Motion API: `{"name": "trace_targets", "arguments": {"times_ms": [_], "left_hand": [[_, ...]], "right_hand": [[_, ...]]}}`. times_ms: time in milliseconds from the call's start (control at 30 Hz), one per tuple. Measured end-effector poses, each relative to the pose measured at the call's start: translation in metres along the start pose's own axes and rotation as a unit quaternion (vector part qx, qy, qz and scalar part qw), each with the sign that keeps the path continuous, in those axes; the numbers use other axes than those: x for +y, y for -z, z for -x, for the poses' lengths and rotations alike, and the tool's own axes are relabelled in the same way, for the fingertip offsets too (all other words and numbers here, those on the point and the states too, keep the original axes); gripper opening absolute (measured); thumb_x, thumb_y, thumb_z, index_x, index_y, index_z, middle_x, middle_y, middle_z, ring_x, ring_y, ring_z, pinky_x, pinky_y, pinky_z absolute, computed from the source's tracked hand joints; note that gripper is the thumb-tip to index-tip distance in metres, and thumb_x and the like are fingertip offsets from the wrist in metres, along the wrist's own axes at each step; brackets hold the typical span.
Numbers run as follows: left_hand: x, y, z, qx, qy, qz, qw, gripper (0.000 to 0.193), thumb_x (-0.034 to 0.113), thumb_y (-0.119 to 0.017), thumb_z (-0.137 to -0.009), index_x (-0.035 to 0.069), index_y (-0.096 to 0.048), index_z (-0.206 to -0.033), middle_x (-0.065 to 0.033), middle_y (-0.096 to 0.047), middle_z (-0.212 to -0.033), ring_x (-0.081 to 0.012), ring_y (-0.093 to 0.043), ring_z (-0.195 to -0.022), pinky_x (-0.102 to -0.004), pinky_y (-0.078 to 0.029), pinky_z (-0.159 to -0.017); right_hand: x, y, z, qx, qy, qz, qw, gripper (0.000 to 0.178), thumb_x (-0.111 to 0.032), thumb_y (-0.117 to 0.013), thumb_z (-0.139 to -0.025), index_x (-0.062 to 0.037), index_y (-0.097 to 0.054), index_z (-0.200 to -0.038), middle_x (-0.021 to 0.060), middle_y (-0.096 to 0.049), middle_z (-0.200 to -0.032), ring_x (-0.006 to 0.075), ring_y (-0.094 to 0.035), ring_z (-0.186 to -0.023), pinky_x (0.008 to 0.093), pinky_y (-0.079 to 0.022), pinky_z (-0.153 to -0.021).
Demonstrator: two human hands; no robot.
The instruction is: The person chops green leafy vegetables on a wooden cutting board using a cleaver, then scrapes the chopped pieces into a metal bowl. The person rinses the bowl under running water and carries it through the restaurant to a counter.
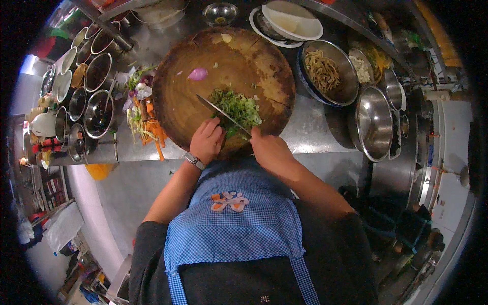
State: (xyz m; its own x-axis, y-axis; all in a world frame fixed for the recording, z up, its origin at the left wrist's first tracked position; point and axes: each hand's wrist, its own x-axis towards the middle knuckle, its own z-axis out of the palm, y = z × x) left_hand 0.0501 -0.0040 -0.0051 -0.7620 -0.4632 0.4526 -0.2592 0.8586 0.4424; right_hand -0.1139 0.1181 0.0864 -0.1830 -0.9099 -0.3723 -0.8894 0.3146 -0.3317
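Steel counter (pixel 325 132) runs across in front of me, near edge just past my blue checked apron (pixel 231 188). On it, dead centre: round wooden chopping board (pixel 175 109), surface stained, worn pale at upper right. Right of board: steel mixing bowl (pixel 378 114), and nearer the board, a second bowl (pixel 344 53) with a pile of brownish strips (pixel 321 71) in it. White dishes (pixel 292 23) stacked beyond the board's far right edge. Left of board: heap of vegetable scraps (pixel 145 119), orange and pale green pieces, lying against the rim. My hands are apart, one each side of the blade. Right hand (pixel 267 147) is closed on the handle end of a knife (pixel 218 110); blade slants away to the left across the greens. Left hand (pixel 207 137) is on the board's near side, fingers curled beside the blade, at the edge of the greens; can't tell if it's gripping any. Chopped greens (pixel 239 104) sit right of board centre, loose pile, mostly beyond the blade. Purple onion piece (pixel 198 74) farther up, left of the pile. Small pale yellowish piece (pixel 226 37) near the far rim.
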Motion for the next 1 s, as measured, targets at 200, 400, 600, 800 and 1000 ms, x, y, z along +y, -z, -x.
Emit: {"name": "trace_targets", "arguments": {"times_ms": [200,400,600,800,1000], "left_hand": [[0.001,-0.003,0.001,0.001,0.001,-0.004,1.0,0.016,0.006,-0.068,-0.071,0.001,-0.057,-0.081,-0.0144,-0.055,-0.104,-0.0326,-0.055,-0.095,-0.0375,-0.048,-0.081],[0.006,0.005,-0.003,0.005,0.019,0.05,0.999,0.02,0.008,-0.069,-0.071,0.0,-0.056,-0.084,-0.0178,-0.054,-0.106,-0.035,-0.053,-0.096,-0.04,-0.047,-0.081],[-0.002,-0.004,0.0,0.012,-0.007,0.027,1.0,0.019,0.006,-0.067,-0.071,0.0,-0.055,-0.084,-0.0184,-0.054,-0.107,-0.036,-0.053,-0.093,-0.0405,-0.047,-0.078],[-0.004,-0.009,-0.001,0.037,0.016,-0.011,0.999,0.018,0.005,-0.065,-0.072,0.002,-0.054,-0.085,-0.017,-0.054,-0.106,-0.0356,-0.053,-0.091,-0.0397,-0.047,-0.076],[-0.01,-0.015,0.006,0.017,0.015,-0.009,1.0,0.019,0.003,-0.063,-0.067,0.002,-0.054,-0.083,-0.016,-0.055,-0.106,-0.0345,-0.053,-0.088,-0.0385,-0.047,-0.074]], "right_hand": [[0.002,-0.018,-0.008,0.003,-0.015,-0.03,0.999,0.021,-0.017,-0.048,-0.091,0.0023,-0.045,-0.097,0.0243,-0.062,-0.07,0.0424,-0.062,-0.07,0.0516,-0.049,-0.063],[-0.003,-0.024,-0.027,0.021,-0.027,-0.037,0.999,0.022,-0.017,-0.047,-0.091,0.0024,-0.045,-0.099,0.0252,-0.062,-0.073,0.0434,-0.062,-0.071,0.0524,-0.049,-0.064],[-0.002,-0.019,-0.019,0.039,-0.011,-0.024,0.999,0.021,-0.016,-0.047,-0.09,0.0025,-0.045,-0.101,0.0242,-0.062,-0.071,0.0432,-0.062,-0.069,0.0518,-0.049,-0.062],[-0.009,0.007,0.007,0.028,0.007,0.013,1.0,0.024,-0.007,-0.047,-0.081,0.005,-0.045,-0.103,0.0243,-0.062,-0.069,0.0411,-0.063,-0.067,0.0498,-0.05,-0.06],[-0.007,0.009,0.011,-0.001,0.014,0.015,1.0,0.029,-0.006,-0.046,-0.081,0.0078,-0.046,-0.106,0.024,-0.063,-0.071,0.0397,-0.064,-0.069,0.0475,-0.052,-0.06]]}}
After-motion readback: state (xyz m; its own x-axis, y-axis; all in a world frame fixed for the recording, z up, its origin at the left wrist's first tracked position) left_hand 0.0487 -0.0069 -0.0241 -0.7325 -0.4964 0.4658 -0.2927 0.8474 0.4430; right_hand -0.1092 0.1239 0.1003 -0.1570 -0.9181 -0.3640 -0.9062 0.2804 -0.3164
